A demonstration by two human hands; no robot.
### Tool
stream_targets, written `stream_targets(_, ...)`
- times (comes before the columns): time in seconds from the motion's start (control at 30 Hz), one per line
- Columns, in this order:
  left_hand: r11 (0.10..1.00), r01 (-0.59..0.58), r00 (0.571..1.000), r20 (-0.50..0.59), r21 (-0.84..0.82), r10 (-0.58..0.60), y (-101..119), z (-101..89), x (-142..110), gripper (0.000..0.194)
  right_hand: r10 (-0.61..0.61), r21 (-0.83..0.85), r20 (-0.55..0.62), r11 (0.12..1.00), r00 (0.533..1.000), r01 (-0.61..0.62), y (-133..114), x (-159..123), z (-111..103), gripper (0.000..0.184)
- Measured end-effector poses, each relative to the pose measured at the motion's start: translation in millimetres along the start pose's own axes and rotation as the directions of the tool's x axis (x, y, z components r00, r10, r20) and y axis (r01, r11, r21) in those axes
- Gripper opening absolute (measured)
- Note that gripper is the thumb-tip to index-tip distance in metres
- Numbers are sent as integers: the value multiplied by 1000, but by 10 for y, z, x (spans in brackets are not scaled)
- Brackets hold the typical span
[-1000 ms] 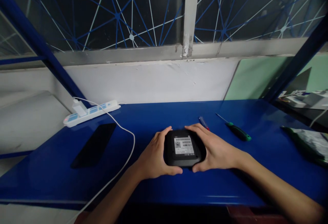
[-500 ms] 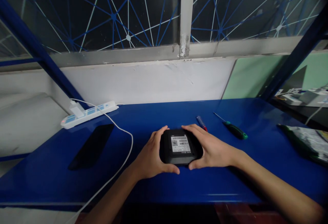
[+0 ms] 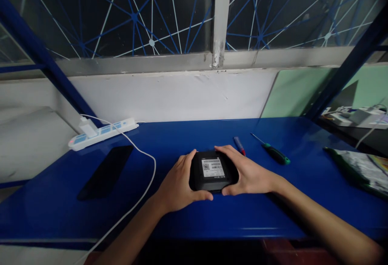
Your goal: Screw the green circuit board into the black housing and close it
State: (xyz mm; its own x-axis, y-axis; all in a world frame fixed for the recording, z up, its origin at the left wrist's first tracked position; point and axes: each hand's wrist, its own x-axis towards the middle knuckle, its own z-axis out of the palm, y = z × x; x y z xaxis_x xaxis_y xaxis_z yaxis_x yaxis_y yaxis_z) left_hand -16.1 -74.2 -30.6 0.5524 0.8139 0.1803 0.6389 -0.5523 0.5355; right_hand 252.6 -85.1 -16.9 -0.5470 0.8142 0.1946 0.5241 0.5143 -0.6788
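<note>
A small black square device with a white barcode label on top rests on the blue table. My left hand wraps its left side, thumb along the near edge. My right hand grips its right side, fingers curled over the far corner. Both hands hold the device between them.
A red-handled screwdriver and a green-handled screwdriver lie just beyond my right hand. A black phone lies at left, with a white cable running from the white power strip. A plastic bag sits at far right.
The hands and the device have stayed nearly still. The thumbs have closed in slightly along the near edge. The view has shifted a little.
</note>
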Motion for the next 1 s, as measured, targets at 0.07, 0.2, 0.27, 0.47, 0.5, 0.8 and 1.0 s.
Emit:
stream_targets(0.07, 1000, -15, 1000, -4, 17, 15, 9, -2, 3, 123, 0, 5, 9, 1000, 1000, 0, -6, -1, 4, 111)
stream_targets(0.2, 998, -34, 999, -7, 51, 34, 28, -1, -2, 116, 19, 10, 27, 1000, 999, -19, -16, -2, 7, 111)
stream_targets(0.27, 997, -40, 999, -21, 65, 42, 29, 6, -9, 113, 15, 16, 25, 1000, 1000, -15, -20, -3, 5, 110)
stream_targets(0.47, 994, -71, 997, -36, 86, 74, 10, 21, -16, 110, 11, 4, -20, 1000, 1000, -11, -41, 16, 6, 109)
stream_targets(0.5, 994, -71, 997, -32, 79, 74, 8, 19, -15, 111, 5, -3, -38, 1000, 999, -5, -42, 21, 5, 110)
stream_targets(0.8, 999, -44, 999, -21, 25, 45, -32, 17, -5, 135, -43, -85, -208, 996, 977, 26, 17, 10, -136, 111)
stream_targets(1.0, 999, 20, 998, 63, 28, -22, 10, -69, 7, 123, -23, -133, -292, 991, 956, -17, 180, 7, -261, 108)
